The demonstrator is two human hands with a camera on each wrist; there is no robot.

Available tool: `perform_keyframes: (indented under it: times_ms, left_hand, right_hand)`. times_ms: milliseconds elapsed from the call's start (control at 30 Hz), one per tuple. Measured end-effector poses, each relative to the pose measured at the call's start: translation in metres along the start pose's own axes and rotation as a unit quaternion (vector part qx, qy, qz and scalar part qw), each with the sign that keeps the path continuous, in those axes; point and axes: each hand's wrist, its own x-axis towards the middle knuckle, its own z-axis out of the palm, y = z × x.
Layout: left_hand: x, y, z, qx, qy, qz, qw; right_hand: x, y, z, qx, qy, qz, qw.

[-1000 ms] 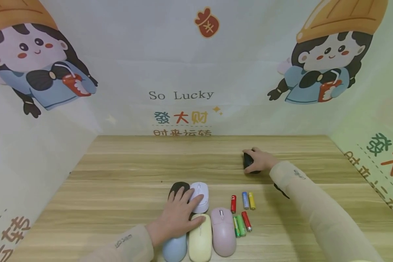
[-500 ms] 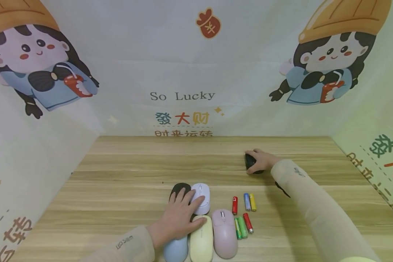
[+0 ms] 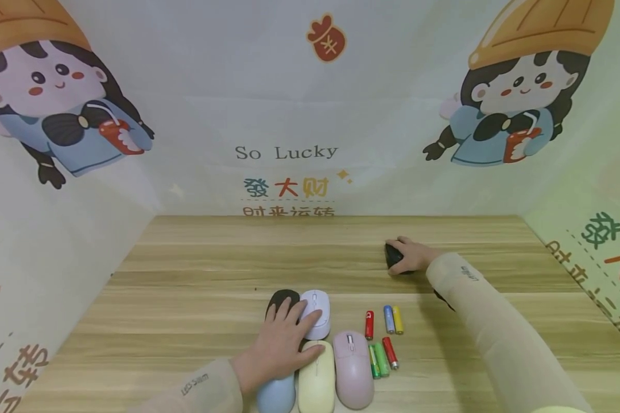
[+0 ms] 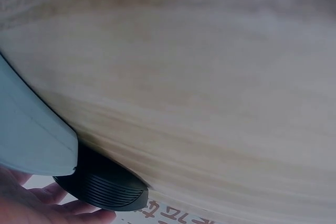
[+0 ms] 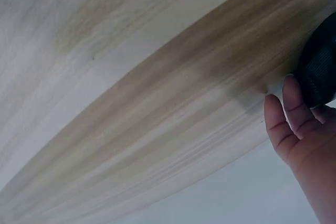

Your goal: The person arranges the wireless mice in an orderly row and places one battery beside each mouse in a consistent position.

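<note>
At the far right of the table, my right hand [image 3: 415,256] grips a black computer mouse [image 3: 393,256] with thumb and fingers along its sides. The right wrist view shows the same black mouse [image 5: 321,61] partly cut off by the frame edge, two fingertips beside it. My left hand [image 3: 281,343] lies with spread fingers over a cluster of mice. Under or beside it are another black mouse [image 3: 283,297], a white mouse [image 3: 315,296], a light blue mouse [image 3: 276,396] and a yellow mouse [image 3: 316,385]. The palm hides parts of the black and blue ones.
A lilac mouse [image 3: 353,373] lies right of the yellow one. Several small batteries lie beyond it, among them a red battery [image 3: 369,325], a blue battery [image 3: 389,319] and a green battery [image 3: 381,359]. A printed cloth [image 3: 284,115] walls the wooden table [image 3: 186,258].
</note>
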Motion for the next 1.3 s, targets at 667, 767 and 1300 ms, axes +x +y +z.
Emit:
perform_keyframes:
  times_ms: [667,767,1300]
  left_hand:
    - [0.0,0.002,0.004,-0.002,-0.007,0.003,1.0]
    - [0.0,0.002,0.004,-0.006,-0.003,0.003,1.0]
    - [-0.005,-0.006,-0.002,-0.004,0.015,-0.069,0.9975]
  right_hand:
    - [-0.017,-0.008,-0.007,-0.01,-0.023,0.023,0.999]
    - [-0.019,-0.023,-0.015,-0.041,-0.008,0.038,0.998]
    - [-0.033,-0.159,0.049,-0.089,0.037,-0.121,0.988]
